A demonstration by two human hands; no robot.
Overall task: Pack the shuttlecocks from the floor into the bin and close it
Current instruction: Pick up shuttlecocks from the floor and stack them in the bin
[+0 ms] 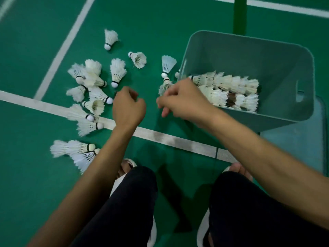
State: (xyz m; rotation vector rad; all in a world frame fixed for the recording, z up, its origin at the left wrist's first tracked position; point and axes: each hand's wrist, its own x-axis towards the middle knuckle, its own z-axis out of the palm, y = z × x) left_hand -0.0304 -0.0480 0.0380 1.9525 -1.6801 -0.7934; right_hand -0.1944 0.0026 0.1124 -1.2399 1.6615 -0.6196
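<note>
We counted approx 16 shuttlecocks [117, 72] loose on the floor [160, 24] left of 1 open bin [231, 50], w/ 2 stacked rows inside it. Our left hand [128, 107] hung loosely curled, empty; right hand [185, 100] curled at bin's left wall, grip unclear; hands apart

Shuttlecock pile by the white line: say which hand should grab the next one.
Left. The left hand is right beside the shuttlecock pile, while the right hand sits nearer the bin, farther from the pile.
</note>
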